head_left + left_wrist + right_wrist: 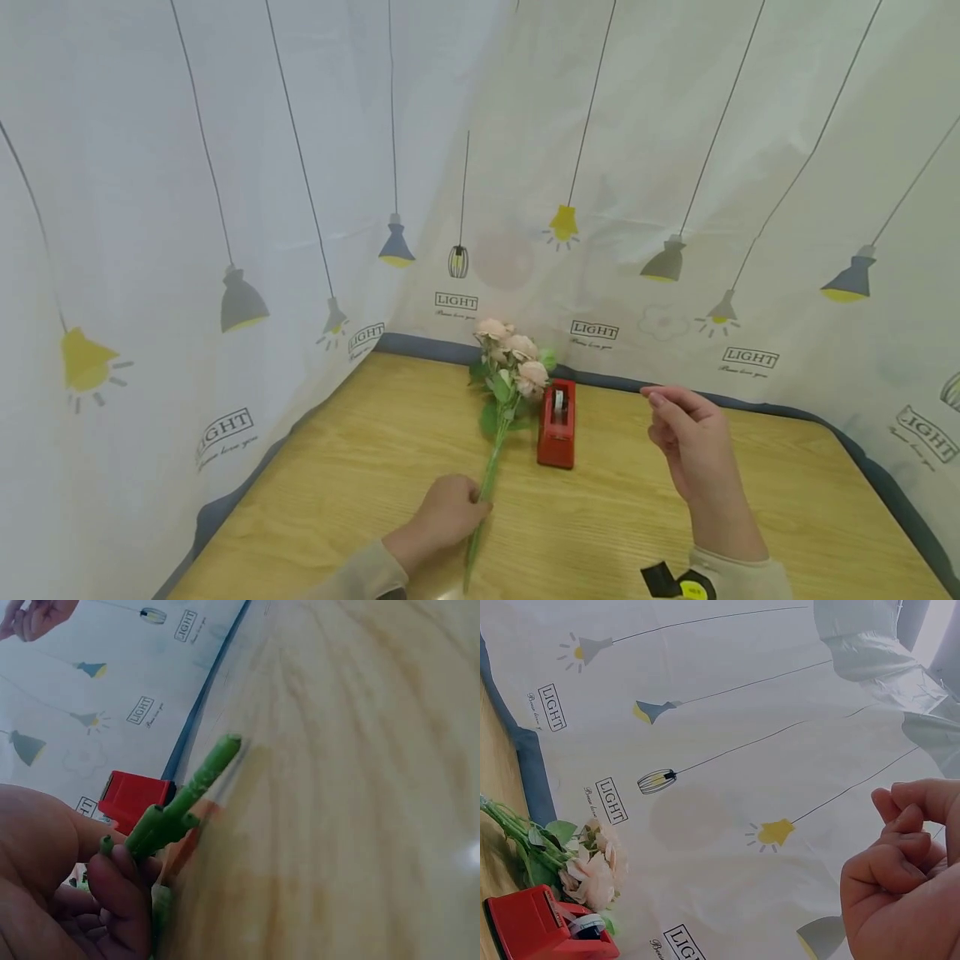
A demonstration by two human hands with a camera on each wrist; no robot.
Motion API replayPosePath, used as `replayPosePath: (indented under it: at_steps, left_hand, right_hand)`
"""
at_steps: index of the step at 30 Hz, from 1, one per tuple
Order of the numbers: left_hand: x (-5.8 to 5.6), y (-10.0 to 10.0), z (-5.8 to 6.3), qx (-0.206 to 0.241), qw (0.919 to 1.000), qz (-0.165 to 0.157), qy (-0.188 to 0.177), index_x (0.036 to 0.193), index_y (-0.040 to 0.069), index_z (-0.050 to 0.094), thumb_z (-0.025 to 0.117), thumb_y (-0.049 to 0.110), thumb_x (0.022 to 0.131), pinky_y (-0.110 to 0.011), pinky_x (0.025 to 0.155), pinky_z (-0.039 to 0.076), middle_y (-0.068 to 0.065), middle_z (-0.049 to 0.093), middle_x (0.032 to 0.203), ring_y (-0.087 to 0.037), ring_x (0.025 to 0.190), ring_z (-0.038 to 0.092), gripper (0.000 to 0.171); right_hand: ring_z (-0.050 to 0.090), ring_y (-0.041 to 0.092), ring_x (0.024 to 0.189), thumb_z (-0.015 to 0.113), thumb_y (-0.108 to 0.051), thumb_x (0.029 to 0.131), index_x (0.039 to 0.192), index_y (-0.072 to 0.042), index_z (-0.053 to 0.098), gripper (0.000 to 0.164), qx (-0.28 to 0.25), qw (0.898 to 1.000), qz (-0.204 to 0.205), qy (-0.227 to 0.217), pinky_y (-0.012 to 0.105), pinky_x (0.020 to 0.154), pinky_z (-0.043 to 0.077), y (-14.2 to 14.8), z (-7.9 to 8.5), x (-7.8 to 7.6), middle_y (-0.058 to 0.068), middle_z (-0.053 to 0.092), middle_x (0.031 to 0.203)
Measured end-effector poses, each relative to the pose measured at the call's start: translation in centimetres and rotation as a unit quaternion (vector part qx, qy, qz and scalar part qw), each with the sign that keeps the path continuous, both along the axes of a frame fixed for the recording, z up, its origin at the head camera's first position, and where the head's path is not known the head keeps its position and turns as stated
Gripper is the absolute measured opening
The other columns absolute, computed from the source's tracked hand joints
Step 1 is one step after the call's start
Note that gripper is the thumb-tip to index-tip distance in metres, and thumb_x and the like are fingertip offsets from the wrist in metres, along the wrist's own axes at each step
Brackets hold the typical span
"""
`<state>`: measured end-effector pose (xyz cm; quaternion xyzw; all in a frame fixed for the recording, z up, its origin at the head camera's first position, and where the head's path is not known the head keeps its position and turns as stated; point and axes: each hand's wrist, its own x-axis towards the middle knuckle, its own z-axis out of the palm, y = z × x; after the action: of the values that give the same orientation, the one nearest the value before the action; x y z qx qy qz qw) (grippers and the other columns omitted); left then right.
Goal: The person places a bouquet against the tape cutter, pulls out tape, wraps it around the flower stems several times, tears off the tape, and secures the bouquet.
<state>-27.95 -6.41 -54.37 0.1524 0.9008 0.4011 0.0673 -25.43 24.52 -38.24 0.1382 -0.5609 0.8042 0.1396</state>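
Note:
A bunch of pale pink artificial flowers (pixel 517 350) with green leaves lies on the wooden table, blooms pointing away. Near the lower end of its stems (pixel 491 467), my left hand (pixel 446 515) grips them between thumb and fingers; the cut stem ends (pixel 217 761) stick out past the fingers in the left wrist view. Right beside the blooms stands a red tape dispenser (pixel 557 446) with a roll in it. My right hand (pixel 697 450) is raised to the right of the dispenser, thumb and index fingertips together and the other fingers curled. Nothing is visible between those fingertips.
The wooden table (pixel 300 492) is bordered at the back and sides by a pale curtain (pixel 510 167) printed with lamps, with a dark blue lower edge. A black item with a yellow disc (pixel 693 587) shows by the right sleeve.

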Motion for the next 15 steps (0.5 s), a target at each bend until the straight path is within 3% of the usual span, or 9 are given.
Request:
replayPosePath:
  at_steps: [9, 15]
  left_hand:
    - [-0.4, -1.8, 0.6, -0.026, 0.9989, 0.015, -0.037, 0.052, 0.020, 0.042, 0.063, 0.016, 0.088, -0.015, 0.034, 0.025, 0.012, 0.037, 0.041, -0.003, 0.037, 0.031, 0.041]
    - [-0.4, -2.3, 1.1, -0.054, 0.9981, 0.008, -0.028, 0.066, 0.012, 0.055, 0.075, 0.020, 0.076, -0.020, 0.042, 0.035, 0.005, 0.050, 0.059, -0.010, 0.050, 0.043, 0.024]
  right_hand:
    - [0.019, 0.022, 0.058, 0.054, 0.000, 0.099, 0.094, -0.007, 0.076, 0.024, 0.006, 1.000, 0.013, -0.005, 0.035, 0.053, 0.012, 0.0, -0.1, -0.2, -0.004, 0.053, 0.066]
    - [0.020, 0.022, 0.057, 0.056, -0.002, 0.099, 0.094, -0.008, 0.076, 0.022, 0.016, 1.000, 0.001, -0.016, 0.036, 0.052, 0.013, 0.1, -0.2, -0.4, -0.004, 0.052, 0.064]
